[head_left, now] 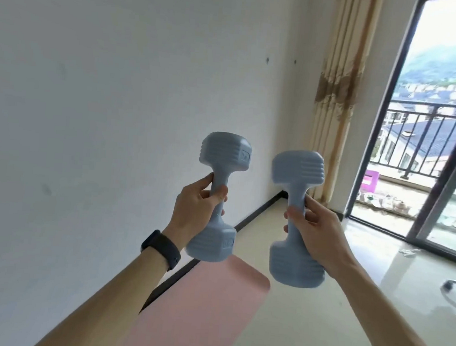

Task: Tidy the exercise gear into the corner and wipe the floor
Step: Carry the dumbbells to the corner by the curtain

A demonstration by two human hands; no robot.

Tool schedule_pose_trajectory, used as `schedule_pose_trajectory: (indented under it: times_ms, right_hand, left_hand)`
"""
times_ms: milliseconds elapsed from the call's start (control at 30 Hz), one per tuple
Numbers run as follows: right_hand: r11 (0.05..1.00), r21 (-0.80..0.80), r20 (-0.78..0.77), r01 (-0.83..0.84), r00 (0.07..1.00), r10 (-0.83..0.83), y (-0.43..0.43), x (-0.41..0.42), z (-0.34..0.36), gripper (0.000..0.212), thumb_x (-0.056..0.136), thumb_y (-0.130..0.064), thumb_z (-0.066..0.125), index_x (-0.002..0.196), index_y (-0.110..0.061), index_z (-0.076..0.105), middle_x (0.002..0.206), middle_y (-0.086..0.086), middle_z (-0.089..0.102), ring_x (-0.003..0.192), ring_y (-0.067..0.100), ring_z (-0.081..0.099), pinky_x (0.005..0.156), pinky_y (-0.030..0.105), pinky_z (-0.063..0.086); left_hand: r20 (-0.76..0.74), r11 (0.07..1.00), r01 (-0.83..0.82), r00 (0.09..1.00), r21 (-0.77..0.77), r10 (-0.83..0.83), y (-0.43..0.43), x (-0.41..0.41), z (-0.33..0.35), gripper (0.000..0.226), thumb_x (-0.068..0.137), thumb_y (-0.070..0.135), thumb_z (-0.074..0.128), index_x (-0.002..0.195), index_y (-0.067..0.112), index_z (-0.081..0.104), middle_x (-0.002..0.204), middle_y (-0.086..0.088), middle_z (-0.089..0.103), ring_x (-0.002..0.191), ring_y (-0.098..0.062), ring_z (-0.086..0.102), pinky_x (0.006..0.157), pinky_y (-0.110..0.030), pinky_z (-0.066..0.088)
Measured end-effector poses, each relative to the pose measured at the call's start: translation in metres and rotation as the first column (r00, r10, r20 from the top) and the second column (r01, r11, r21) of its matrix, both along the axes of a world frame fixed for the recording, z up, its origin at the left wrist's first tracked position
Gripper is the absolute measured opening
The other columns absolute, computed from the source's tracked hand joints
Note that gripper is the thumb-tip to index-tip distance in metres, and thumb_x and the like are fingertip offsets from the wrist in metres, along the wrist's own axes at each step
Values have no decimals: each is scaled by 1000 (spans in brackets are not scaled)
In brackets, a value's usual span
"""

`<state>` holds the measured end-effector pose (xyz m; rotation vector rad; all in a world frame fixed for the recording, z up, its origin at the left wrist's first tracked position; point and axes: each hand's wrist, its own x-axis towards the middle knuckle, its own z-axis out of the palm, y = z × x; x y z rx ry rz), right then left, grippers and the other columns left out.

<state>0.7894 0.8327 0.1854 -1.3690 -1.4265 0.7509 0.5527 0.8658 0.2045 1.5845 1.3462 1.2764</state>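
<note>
bare corner (281, 194) ahead; left hand (195, 207) gripping left dumbbell (224, 156), right hand (315, 229) gripping right dumbbell (298, 167), upright, likely for carrying there.

Backdrop on my feed
I see a beige curtain (338, 86) beside the sliding door (436, 192), a purple stool (369, 180) outside near the balcony railing (428, 114).

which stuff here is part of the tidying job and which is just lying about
Part of the job: the left dumbbell in the left hand, the right dumbbell in the right hand, the pink mat along the wall, the floor.
Just lying about: the purple stool outside, the curtain, the pale scrap on the floor.
</note>
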Motion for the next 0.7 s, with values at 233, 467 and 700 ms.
schedule_pose_trajectory:
  times_ms: [233,467,700]
  right_hand:
    - [975,199,23,103,994,-110,68,104,54,29,97,-29,60,95,-57,57,79,5,73,73,23,69,73,40,57]
    - [942,272,52,195,975,-217,166,180,67,36,96,-31,61,102,-64,50,76,2,74,71,22,71,77,48,59]
    - [911,312,34,270,955,-295,301,253,75,26,95,-27,64,103,-52,62,76,-1,75,72,22,72,77,48,59]
  left_hand:
    - [52,986,105,992,126,-112,89,111,43,20,98,28,62,109,45,65,84,2,75,76,-26,73,87,-50,57]
    - [172,977,152,969,149,-177,210,189,62,15,97,27,63,111,27,70,85,-4,75,75,-31,72,85,-56,57]
    - [254,954,252,924,161,-287,368,250,63,16,96,24,64,111,21,71,86,-11,74,70,-32,70,78,-51,60]
